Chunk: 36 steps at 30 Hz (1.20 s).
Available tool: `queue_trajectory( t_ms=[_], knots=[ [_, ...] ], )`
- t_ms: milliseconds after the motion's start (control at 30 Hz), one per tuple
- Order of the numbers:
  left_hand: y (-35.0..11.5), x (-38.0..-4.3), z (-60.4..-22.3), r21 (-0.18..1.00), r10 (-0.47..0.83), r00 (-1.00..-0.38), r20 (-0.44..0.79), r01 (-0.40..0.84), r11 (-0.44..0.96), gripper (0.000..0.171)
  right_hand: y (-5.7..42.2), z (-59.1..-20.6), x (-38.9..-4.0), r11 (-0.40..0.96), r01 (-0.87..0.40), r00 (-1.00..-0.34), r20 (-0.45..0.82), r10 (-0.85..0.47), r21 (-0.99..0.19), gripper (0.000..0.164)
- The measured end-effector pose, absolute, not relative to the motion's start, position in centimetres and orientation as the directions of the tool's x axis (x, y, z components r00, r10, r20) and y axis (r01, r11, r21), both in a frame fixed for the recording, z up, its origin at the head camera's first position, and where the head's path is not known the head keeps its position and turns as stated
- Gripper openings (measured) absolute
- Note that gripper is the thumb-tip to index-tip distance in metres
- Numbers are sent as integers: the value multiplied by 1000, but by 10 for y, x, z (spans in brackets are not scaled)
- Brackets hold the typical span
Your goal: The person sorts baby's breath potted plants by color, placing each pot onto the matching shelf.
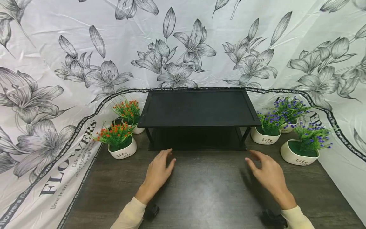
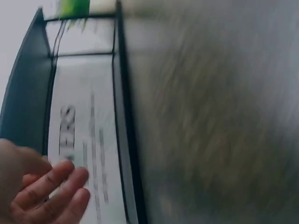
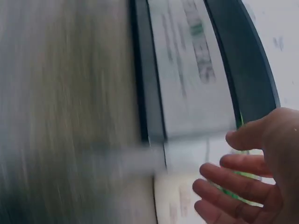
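A black two-tier shelf (image 1: 197, 108) stands at the back middle of the dark wooden table (image 1: 208, 187). Just in front of its left corner is my left hand (image 1: 158, 170), fingers loosely extended and holding nothing. Near the right front corner, my right hand (image 1: 268, 173) hovers with thumb and fingers apart, also holding nothing. Both wrist views show the hands beside the shelf; the left hand (image 2: 51, 191) has relaxed fingers, and the right hand (image 3: 252, 177) has its fingers spread. Motion blurs the tabletop in both.
Two white pots of orange flowers, one nearer (image 1: 123, 151), flank the shelf's left side. Three white pots of purple flowers, including a front one (image 1: 300, 156), stand at its right. A white cloth (image 1: 183, 38) printed with lilies hangs behind and along the sides.
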<state>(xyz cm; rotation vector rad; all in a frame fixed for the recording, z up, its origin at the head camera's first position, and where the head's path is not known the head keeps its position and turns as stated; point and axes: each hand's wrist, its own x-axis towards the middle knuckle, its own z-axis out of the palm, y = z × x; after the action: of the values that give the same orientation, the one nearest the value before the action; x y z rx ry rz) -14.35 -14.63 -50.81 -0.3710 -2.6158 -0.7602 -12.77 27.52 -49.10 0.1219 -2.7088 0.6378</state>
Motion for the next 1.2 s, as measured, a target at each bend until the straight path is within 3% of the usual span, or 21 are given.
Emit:
queue_trajectory(
  t_ms=[100,200,367,467,600,733,1000,1200],
  knots=[
    [-166,-161,-503,536,36,-865,500,342,772,18,316,-486,-125,880,-81,-922,370,112,-468,28],
    [-189,-179,-499,609,-102,-849,518,282,741,11,363,-485,-121,863,70,-895,351,276,-501,20],
    [-215,-195,-494,668,-233,-862,449,151,729,23,418,-491,-118,772,307,-851,202,484,-557,34],
    [-221,-200,-494,677,-261,-888,378,73,733,38,435,-496,-120,713,376,-840,108,532,-591,55],
    [-222,-212,-497,726,-242,-923,298,54,686,54,455,-503,-127,676,343,-869,53,492,-652,86],
    [-222,-229,-502,788,-226,-935,275,84,609,54,475,-515,-139,617,197,-931,53,362,-762,100],
    [-217,-245,-511,791,-305,-871,384,140,595,21,497,-532,-157,511,-97,-973,190,133,-854,91],
    [-214,-246,-513,801,-354,-840,412,149,580,21,501,-537,-154,563,-18,-979,129,158,-826,70]
  ],
)
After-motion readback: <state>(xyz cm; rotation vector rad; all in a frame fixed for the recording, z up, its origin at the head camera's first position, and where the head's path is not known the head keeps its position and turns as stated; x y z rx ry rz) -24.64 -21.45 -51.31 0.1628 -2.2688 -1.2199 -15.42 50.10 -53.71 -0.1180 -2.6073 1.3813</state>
